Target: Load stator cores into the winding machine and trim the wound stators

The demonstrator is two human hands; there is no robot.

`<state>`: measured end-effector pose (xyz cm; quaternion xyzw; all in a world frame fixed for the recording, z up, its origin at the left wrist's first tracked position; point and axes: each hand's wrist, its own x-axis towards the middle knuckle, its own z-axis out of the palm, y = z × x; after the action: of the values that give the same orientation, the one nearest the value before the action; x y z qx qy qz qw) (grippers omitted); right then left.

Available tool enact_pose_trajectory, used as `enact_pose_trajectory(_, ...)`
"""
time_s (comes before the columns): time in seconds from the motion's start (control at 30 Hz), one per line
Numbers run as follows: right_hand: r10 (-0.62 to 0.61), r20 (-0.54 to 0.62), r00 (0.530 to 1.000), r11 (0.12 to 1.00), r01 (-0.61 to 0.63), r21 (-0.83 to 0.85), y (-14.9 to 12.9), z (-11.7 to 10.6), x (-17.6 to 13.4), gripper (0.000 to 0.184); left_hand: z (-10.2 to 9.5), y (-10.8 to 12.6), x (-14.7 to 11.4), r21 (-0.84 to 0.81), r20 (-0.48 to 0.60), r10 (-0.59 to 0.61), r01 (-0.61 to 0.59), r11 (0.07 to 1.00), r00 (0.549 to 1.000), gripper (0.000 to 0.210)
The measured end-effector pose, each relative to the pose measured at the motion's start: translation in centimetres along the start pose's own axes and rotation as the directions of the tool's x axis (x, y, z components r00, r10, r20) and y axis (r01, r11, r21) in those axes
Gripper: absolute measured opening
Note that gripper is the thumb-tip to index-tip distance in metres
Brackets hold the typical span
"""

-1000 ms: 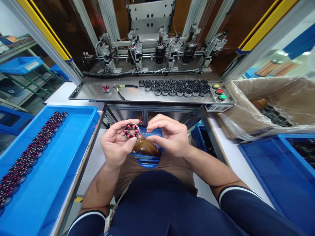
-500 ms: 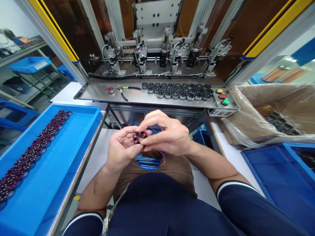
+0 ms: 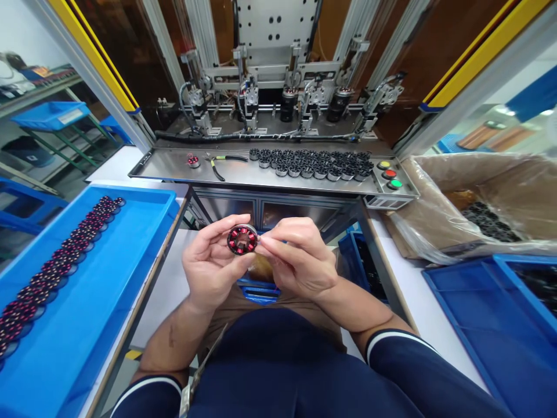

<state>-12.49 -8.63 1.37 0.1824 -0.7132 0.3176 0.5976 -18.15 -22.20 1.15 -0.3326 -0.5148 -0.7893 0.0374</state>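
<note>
My left hand (image 3: 213,249) grips a motor stator (image 3: 242,240) by its rim between thumb and fingers. The stator is a dark ring with red copper windings around an open centre, its face turned toward me. Just right of it, my right hand (image 3: 300,255) is closed, thumb and index fingertip pinched at the ring's right edge on what looks like a thin wire of the stator. The rest of that wire is mostly hidden by the fingers.
A steel ledge (image 3: 174,165) ahead bears one red-wound stator (image 3: 193,161), cutting pliers (image 3: 220,162), rows of black stator cores (image 3: 311,162) and push buttons (image 3: 390,173). Behind stands the winding machine (image 3: 287,104). At left, a blue tray (image 3: 130,232) holds wound stators (image 3: 61,261); at right is a lined carton (image 3: 418,215).
My right hand has moved off the stator's face to its right edge and lower, now pinching there. The stator has shifted slightly left and turned its face more toward me.
</note>
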Motion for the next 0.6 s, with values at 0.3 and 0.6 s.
enact_pose_trajectory(0.3, 0.389, -0.086, 0.917, 0.907, -0.365, 0.211, -1.7, 2.2, -0.4, 0.011, 0.1, -0.6, -0.6, 0.074, -0.054, 0.046, -0.042, 0.996, 0.997, 0.047)
enact_pose_trajectory(0.6, 0.283, 0.09, 0.955, 0.938, -0.295, 0.184, 0.6, 1.2, 0.0, 0.011, -1.5, -0.5, 0.2, -0.013, 0.173, -0.292, 0.299, 0.954, 0.941, 0.05)
